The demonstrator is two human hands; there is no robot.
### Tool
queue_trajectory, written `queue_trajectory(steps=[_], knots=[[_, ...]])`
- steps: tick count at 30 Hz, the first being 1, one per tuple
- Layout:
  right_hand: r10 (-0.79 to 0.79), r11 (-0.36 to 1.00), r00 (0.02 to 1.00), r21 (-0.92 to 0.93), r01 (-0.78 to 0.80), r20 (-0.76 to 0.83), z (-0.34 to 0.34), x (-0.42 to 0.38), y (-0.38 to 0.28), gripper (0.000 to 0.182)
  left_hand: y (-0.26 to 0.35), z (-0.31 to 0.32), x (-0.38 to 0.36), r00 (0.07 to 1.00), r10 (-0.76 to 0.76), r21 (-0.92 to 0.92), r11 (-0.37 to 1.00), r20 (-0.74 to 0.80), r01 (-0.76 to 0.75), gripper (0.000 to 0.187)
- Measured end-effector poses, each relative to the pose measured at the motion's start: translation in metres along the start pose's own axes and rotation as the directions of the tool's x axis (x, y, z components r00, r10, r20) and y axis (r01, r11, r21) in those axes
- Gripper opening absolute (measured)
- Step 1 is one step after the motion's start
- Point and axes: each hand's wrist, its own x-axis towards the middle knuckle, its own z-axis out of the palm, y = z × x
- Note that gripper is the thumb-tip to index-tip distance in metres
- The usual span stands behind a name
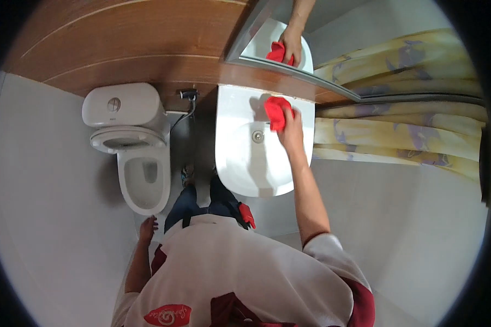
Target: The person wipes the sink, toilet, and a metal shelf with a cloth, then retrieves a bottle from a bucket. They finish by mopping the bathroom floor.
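White porcelain takes up the left part of the frame: a toilet [130, 154] with its tank at the upper left, a round flush button [114, 104] on top, and its bowl reaching down towards you. Just below the front of that bowl, at lower left of centre, your left hand [147, 228] hangs with its fingers released and loosely bent. Further right, near the wooden wall panel [142, 68], a dark fitting [189, 94] carries a thin hose. Below it you see your jeans [183, 206], and at your hip hangs a red item [246, 215] that is too small to make out. Right of centre stands the white sink [229, 161], its drain [257, 136] in plain view with shadows across the basin. The red cloth [276, 111] is at the back of the sink, above the drain in the frame; you cannot tell what lies beneath it. Your right hand [292, 124] grasps the cloth, fingers bunched around its right side. At upper right, the mirror [343, 41] repeats this grip, and below it a yellow patterned curtain [401, 132] hangs along the right.
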Motion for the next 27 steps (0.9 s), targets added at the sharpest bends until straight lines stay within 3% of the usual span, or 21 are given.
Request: queue_trajectory(steps=[2, 3, 4, 6, 7, 8, 10, 12, 13, 14, 16, 17, 20, 21, 22, 24, 27], knots=[[0.154, 0.969, 0.988, 0.199, -0.144, -0.031, 0.0, -0.062, 0.018, 0.045, -0.008, 0.004, -0.007, 0.998, -0.068, -0.003, 0.998, -0.004, 0.068, 0.058], [0.417, 0.714, 0.907, 0.598, -0.364, 0.054, 0.007, -0.086, 0.035, 0.042, -0.013, 0.004, -0.009, 0.996, -0.08, 0.019, 0.997, 0.03, 0.079, 0.056], [0.591, 0.259, 0.768, 0.843, -0.471, 0.247, 0.011, -0.104, 0.048, 0.039, -0.022, 0.002, -0.011, 0.993, -0.099, 0.049, 0.994, 0.063, 0.096, 0.055], [0.765, -0.046, 0.565, 0.902, -0.429, 0.308, 0.002, -0.097, 0.058, 0.033, -0.025, 0.0, -0.004, 0.988, -0.115, 0.11, 0.989, 0.103, 0.103, 0.053], [0.768, -0.127, 0.569, 0.941, -0.314, 0.294, 0.006, -0.088, 0.066, 0.032, -0.025, -0.005, -0.001, 0.987, -0.116, 0.146, 0.984, 0.109, 0.1, 0.053], [0.686, -0.18, 0.664, 0.954, -0.24, 0.297, 0.024, -0.079, 0.09, 0.033, -0.023, -0.011, 0.001, 0.986, -0.119, 0.188, 0.977, 0.114, 0.096, 0.053], [0.61, -0.201, 0.732, 0.953, -0.227, 0.303, 0.051, -0.061, 0.112, 0.034, -0.001, -0.022, 0.001, 0.997, -0.043, 0.127, 0.991, 0.057, 0.035, 0.053], [0.726, 0.3, 0.678, 0.835, -0.462, 0.115, 0.053, -0.06, 0.105, 0.038, 0.027, -0.032, -0.009, 1.0, -0.004, 0.09, 0.996, -0.028, 0.006, 0.053], [0.663, 0.633, 0.744, 0.593, -0.497, -0.084, 0.052, -0.07, 0.099, 0.046, 0.047, -0.034, -0.02, 0.997, -0.002, 0.082, 0.997, -0.077, 0.009, 0.052], [0.517, 0.851, 0.824, 0.239, -0.467, -0.23, 0.054, -0.08, 0.096, 0.056, 0.059, -0.035, -0.026, 0.992, 0.002, 0.068, 0.998, -0.127, 0.007, 0.052], [0.463, 0.882, 0.856, 0.019, -0.471, -0.23, 0.085, -0.101, 0.101, 0.06, 0.052, -0.04, -0.039, 0.992, -0.018, 0.129, 0.991, -0.122, 0.034, 0.05], [0.464, 0.88, 0.857, 0.003, -0.475, -0.223, 0.102, -0.107, 0.095, 0.057, 0.047, -0.042, -0.045, 0.992, -0.027, 0.156, 0.987, -0.119, 0.046, 0.049], [0.608, 0.793, 0.766, 0.194, -0.578, -0.206, 0.153, -0.101, 0.062, 0.055, 0.02, -0.046, -0.056, 0.989, -0.126, 0.269, 0.953, -0.072, 0.141, 0.049], [0.652, 0.749, 0.742, 0.285, -0.598, -0.157, 0.175, -0.095, 0.054, 0.054, 0.009, -0.047, -0.062, 0.996, -0.077, 0.202, 0.976, -0.047, 0.085, 0.049], [0.678, 0.679, 0.734, 0.414, -0.606, -0.039, 0.204, -0.092, 0.047, 0.051, 0.011, -0.046, -0.068, 0.995, -0.085, 0.201, 0.975, -0.056, 0.094, 0.048], [0.776, 0.198, 0.558, 0.726, -0.658, 0.294, 0.221, -0.066, -0.003, 0.041, 0.018, -0.036, -0.08, 0.993, -0.1, 0.197, 0.974, -0.063, 0.111, 0.048], [0.615, 0.404, 0.723, 0.662, -0.631, 0.314, 0.207, -0.111, -0.068, 0.027, 0.024, -0.028, -0.077, 0.994, -0.107, 0.144, 0.984, -0.02, 0.109, 0.047]])
